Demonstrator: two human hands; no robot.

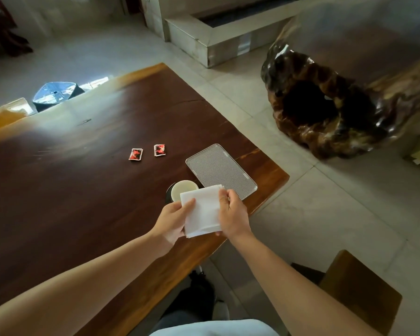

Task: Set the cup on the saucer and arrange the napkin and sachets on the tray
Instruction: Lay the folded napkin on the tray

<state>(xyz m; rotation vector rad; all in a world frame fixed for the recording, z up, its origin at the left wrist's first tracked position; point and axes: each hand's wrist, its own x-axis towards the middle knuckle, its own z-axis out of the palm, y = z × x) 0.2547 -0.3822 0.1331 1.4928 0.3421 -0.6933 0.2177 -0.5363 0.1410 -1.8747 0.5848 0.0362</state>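
No readable text, red-and-black sachets (135, 154) carry print too small to read

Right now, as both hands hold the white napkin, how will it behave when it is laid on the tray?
The napkin is probably floppy: the left hand and right hand each support a side. It looks thin and layered at its near edge, so likely very light and apt to shift. On the ridged tray it should lie flat without sliding much.

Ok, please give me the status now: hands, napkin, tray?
Left hand and right hand both grip the napkin, above the table. Tray bare. Two sachets on the table. Nothing blocks the tray.
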